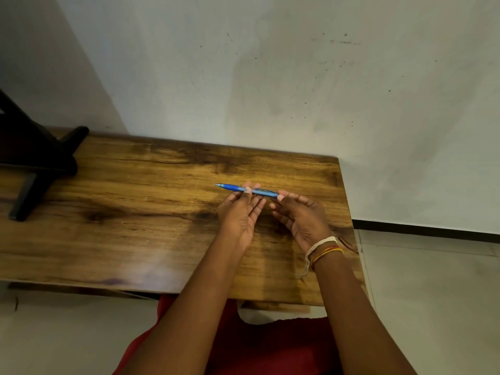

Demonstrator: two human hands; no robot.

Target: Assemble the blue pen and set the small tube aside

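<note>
Above the table (135, 212), left hand (238, 212) and right hand (300, 217) pinch a half-hidden pen (235, 188).

Blue pen (247, 190), brown wood-grain table (135, 207)

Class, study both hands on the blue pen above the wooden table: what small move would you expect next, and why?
Probably a pull or twist apart. The left hand pinches the blue plastic pen near its middle, the right hand pinches its rear end, and it is held level above the brown wooden table, tip pointing left.
</note>
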